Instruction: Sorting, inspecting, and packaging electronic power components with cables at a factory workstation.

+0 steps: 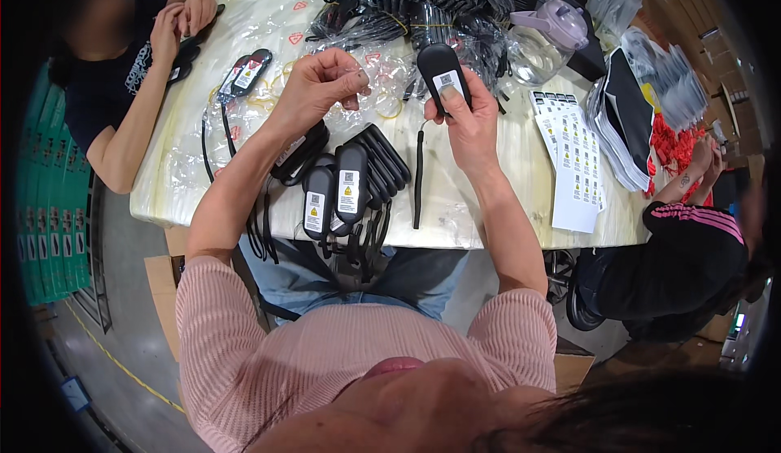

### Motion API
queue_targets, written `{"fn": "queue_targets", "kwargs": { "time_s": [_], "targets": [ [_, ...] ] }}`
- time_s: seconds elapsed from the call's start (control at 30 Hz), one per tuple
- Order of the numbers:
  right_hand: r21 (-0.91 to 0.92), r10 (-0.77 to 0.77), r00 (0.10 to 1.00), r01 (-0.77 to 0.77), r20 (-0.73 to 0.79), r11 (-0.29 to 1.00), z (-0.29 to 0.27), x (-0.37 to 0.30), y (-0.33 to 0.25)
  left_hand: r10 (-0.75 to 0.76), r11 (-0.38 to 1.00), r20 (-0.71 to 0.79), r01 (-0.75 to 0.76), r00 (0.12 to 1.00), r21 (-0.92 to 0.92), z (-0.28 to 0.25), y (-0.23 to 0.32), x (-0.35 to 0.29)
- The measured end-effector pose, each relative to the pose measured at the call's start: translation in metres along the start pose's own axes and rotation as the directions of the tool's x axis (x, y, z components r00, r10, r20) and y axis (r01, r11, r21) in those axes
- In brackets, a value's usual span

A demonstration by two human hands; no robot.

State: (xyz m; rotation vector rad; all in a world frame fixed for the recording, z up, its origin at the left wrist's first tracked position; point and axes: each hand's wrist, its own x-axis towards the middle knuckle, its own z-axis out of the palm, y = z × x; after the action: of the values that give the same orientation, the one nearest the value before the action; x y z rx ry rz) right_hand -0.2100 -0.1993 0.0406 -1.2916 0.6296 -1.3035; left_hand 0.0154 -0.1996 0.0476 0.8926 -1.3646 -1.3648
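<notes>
In my right hand (pixel 472 121) is a black, rounded handheld device (pixel 432 61) with a white label on its face; my thumb presses on the label. A black wrist strap (pixel 419 180) hangs from its lower end. My left hand (pixel 329 87) is raised over the table to the left of it, thumb and fingers pinched together; whether anything small is between them I cannot make out. Below the hands, near the table edge, lies a group of similar black devices (pixel 350 183), several bearing white labels with a yellow triangle. Their straps dangle over the edge.
Label sheets (pixel 576 178) lie to the right, beside a stack of black-and-white packets (pixel 616 123). Bundled, bagged black devices (pixel 423 1) and a clear jug (pixel 541 46) stand at the back. Two bagged devices (pixel 245 74) lie left. Co-workers sit at both sides.
</notes>
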Motion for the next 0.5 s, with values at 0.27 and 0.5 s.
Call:
{"fn": "queue_targets", "kwargs": {
  "time_s": [0.27,0.5],
  "targets": [
    [-0.032,-0.024,0.999,0.022,-0.045,0.999,-0.001,0.000,-0.001,0.024,1.000,-0.057,-0.024,0.998,0.003,0.008,-0.004,0.001],
    [-0.145,-0.098,0.993,0.106,0.061,0.984,0.005,-0.004,-0.002,0.024,0.995,-0.078,-0.016,0.997,0.098,-0.001,-0.009,0.003]
  ]
}}
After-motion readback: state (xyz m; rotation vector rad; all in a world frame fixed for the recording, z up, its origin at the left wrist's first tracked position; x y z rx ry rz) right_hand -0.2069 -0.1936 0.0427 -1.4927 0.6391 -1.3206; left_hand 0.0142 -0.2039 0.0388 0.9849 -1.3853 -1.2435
